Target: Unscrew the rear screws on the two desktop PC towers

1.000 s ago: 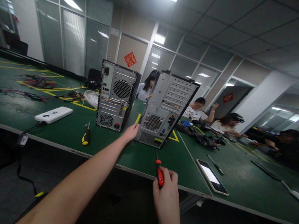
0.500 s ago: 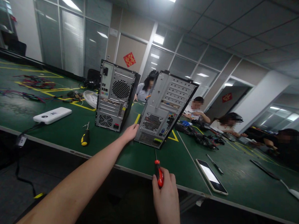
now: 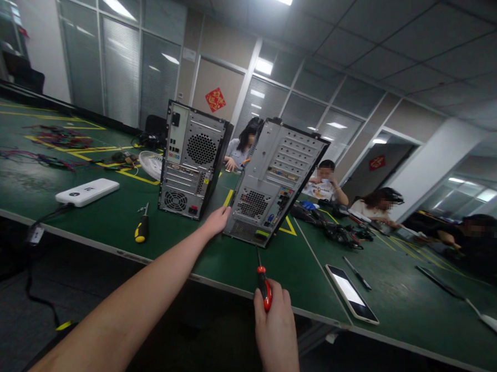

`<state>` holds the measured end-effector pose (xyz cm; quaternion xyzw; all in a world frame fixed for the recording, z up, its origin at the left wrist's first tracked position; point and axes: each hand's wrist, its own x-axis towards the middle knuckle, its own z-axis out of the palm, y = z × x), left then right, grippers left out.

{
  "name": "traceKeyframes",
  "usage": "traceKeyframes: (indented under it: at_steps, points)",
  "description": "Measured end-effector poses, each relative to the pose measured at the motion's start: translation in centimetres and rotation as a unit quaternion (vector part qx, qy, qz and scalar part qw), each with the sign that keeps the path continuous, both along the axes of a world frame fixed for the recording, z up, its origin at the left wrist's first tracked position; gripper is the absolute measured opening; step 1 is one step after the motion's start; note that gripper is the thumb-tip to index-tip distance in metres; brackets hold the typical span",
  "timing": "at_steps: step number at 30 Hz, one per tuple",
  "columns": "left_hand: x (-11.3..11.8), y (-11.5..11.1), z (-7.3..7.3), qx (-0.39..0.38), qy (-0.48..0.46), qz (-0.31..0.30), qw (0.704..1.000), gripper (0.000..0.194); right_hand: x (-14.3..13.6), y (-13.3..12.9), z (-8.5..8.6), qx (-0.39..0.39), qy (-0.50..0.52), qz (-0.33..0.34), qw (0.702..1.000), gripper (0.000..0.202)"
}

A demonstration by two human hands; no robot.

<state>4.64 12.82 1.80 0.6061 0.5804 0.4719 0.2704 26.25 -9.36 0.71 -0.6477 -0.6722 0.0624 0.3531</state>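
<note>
A computer tower case (image 3: pixel 269 181) stands on the green table in front of me, its metal back panel with slots and ports facing me. My left hand (image 3: pixel 217 220) grips its lower left edge, with the fingertips hidden beside the case. In my right hand (image 3: pixel 277 321) is a screwdriver (image 3: pixel 264 287) with a red and black handle. Its thin shaft points up at the bottom edge of the case; whether the tip touches cannot be made out. Left of my left hand, a second computer tower (image 3: pixel 187 160) stands upright, back panel towards me.
A yellow and black screwdriver (image 3: pixel 142 227) and a white power bank (image 3: pixel 87 191) with a cable lie left. On the right are a phone (image 3: pixel 353 294), a pen-like tool (image 3: pixel 357 273) and black cables (image 3: pixel 341 232). Several people sit across the table. The table edge (image 3: pixel 226 287) runs close to me.
My hands, the screwdriver and the cases stay nearly still. Across the table, one person's hand has come into view beside the case, and another person has raised a hand.
</note>
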Motion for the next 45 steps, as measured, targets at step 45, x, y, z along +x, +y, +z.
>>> traceKeyframes:
  at_steps: [45]
  points:
    - [-0.08, -0.18, 0.17, -0.008, 0.001, 0.000, 1.000, 0.050, -0.04, -0.25, 0.20, 0.014, -0.058, 0.003, 0.998, 0.039]
